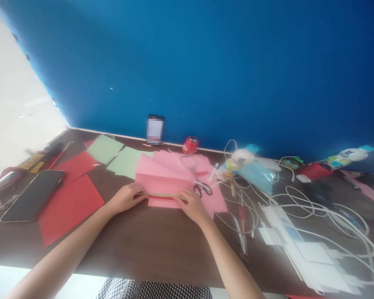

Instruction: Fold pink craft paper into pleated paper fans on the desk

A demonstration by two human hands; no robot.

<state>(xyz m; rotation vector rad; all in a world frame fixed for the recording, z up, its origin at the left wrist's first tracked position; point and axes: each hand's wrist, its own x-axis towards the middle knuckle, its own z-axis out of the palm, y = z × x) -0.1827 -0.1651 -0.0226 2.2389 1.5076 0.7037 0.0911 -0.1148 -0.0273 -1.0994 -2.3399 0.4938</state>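
I am looking down through the head camera at a dark wooden table point(162, 249) set against a blue wall point(205, 62), and I give every place from the pink paper point(165, 174), a folded stack of sheets near the middle of the table. My left hand point(126, 198) is at the pink paper's front left corner, fingers curled and closed together on the left end of a thin pale strip point(162, 194). My right hand point(193, 206) is at the front edge further right, fingertips pressed together on the strip's other end. The strip runs straight between the two hands along the pink paper's front edge, just above a red band; I cannot tell whether it touches the paper. A pair of scissors point(199, 182) with black handles lies on the pink paper's right part, close to my right hand. Left of the pink paper lie red sheets point(70, 205), and beyond them a dark phone point(34, 195) lying flat. Behind the pink paper on its left are pale green sheets point(115, 155). Behind it, by the wall, stand a small upright screen point(155, 129), blurred, and a small round red thing point(190, 145). Right of the pink paper lie a light blue face mask point(262, 176), a pale bottle point(239, 160) on its side, and tangled white cables point(314, 207).
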